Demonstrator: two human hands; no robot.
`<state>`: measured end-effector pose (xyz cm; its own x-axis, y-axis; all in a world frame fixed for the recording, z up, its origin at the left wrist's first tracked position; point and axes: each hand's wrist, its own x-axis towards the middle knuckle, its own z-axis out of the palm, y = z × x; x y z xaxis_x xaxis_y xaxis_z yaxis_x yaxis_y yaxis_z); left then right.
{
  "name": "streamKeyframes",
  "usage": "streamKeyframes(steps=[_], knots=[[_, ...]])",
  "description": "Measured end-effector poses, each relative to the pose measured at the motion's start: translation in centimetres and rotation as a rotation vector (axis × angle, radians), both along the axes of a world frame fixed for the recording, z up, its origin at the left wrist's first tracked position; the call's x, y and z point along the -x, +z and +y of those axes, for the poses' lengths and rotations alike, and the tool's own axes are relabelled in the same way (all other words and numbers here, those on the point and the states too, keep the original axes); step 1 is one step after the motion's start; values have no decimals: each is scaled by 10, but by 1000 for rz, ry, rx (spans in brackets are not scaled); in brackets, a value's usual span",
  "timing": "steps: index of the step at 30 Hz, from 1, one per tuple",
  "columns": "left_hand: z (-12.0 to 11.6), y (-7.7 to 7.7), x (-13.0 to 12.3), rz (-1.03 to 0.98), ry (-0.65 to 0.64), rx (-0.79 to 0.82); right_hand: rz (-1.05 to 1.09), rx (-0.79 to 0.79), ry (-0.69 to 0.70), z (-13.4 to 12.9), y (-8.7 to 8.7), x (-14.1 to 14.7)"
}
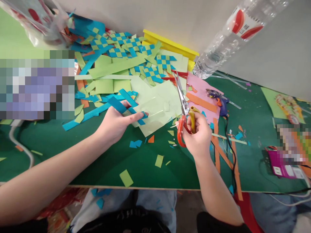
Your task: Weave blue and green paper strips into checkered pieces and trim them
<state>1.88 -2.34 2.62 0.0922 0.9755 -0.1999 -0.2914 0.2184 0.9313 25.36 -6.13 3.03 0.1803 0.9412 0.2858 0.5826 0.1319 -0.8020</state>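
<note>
Blue paper strips (pixel 128 98) are pinched between the thumb and fingers of my left hand (pixel 118 121), over pale green sheets (pixel 157 121). My right hand (pixel 198 134) grips scissors (pixel 184 111) with one orange-red and one yellow handle loop. The scissor blades point up and away, nearly together, apart from the strips. Behind my hands lies a pile of woven blue-and-green paper fish (pixel 152 73). Long green strips (pixel 116 68) lie across the heap beside them.
A plastic water bottle (pixel 218 48) stands at the back right. A glue gun (pixel 222 103) with a black cord rests on pink paper (pixel 194 84). Paper scraps (pixel 126 178) dot the green tabletop (pixel 97 171). A yellow folded strip (pixel 170 42) lies along the wall.
</note>
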Motion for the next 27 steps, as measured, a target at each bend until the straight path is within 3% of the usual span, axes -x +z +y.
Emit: streamKeyframes(steps=[15,20,24,27], knots=[[3,-7,3,187,69,-35,-29,-9,6,1,0,0],[3,-10,4,286,24,-37,-34,-7,2,1,0,0],[2,-7,4,338,55,-39,-17,-13,16,1,1,0],[1,0,4,360,6,-126,-13,-15,8,0,2,0]])
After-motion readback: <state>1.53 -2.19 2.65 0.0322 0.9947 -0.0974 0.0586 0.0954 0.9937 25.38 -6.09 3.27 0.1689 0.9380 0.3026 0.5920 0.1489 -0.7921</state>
